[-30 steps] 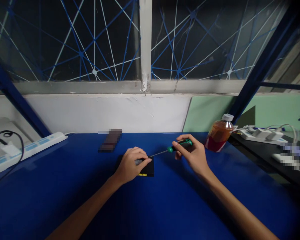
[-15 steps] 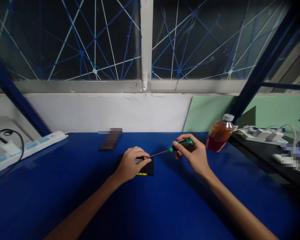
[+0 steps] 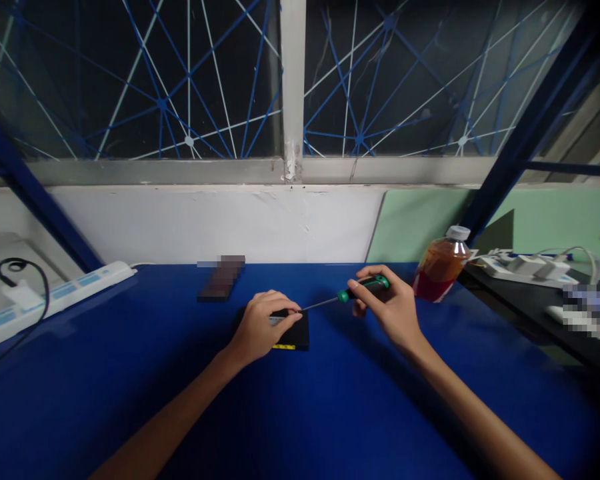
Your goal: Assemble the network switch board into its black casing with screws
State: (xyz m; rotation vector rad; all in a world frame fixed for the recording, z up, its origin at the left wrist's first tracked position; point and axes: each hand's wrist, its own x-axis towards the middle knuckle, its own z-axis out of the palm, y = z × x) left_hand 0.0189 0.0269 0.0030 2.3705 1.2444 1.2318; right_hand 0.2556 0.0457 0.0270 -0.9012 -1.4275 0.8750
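Observation:
My right hand (image 3: 393,307) grips a screwdriver (image 3: 375,288) by its green and black handle. The thin metal shaft slants down to the left, and its tip meets the fingertips of my left hand (image 3: 265,328). Those fingers and thumb are pinched together at the tip; whatever is between them is too small and covered to make out. Beneath my left hand lies a flat black box-shaped item (image 3: 300,333) with a yellow strip along its near edge and a grey patch on top. My left palm hides much of it.
The blue table (image 3: 300,413) carries a dark, partly pixelated flat object (image 3: 223,280) at the back. A white power strip (image 3: 65,300) with a plugged-in black cable lies left. A bottle of amber drink (image 3: 441,263) stands right, near a black surface with another power strip (image 3: 530,272).
My right hand and the screwdriver have shifted very slightly to the right and up. My left hand keeps its pinch at the tip over the black item.

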